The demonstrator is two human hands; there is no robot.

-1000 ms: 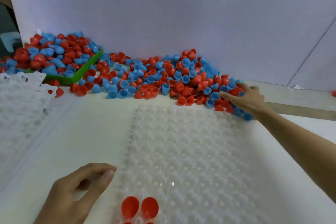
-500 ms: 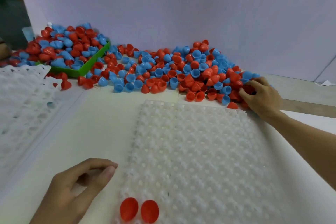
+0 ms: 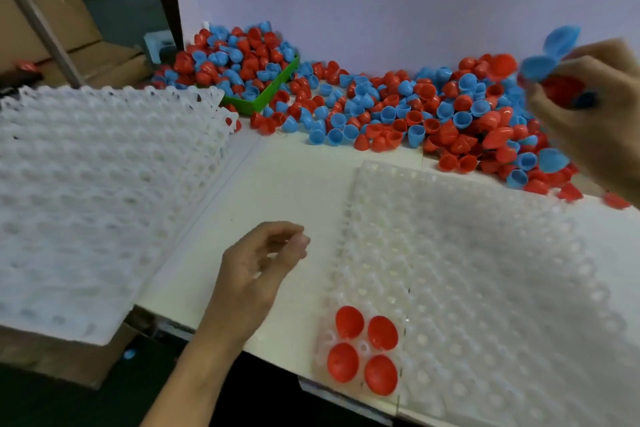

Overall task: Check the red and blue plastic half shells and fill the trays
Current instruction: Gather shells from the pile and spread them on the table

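Against the pale wall, the white desk (image 3: 294,184) carried a clear dimpled plastic tray (image 3: 485,270). Beyond the tray, my right hand (image 3: 595,107) clutched light, slippery red and blue plastic half shells (image 3: 550,55), best pinched at rims; my left hand (image 3: 256,274) hung loosely curled, empty, beside the tray.

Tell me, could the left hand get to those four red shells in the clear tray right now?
Probably yes. The left hand holds nothing and hovers beside the tray, with nothing between it and the four red shells.

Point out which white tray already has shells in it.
The clear tray on the right: four red shells sit at its near-left corner. The stacked trays on the left hold none.
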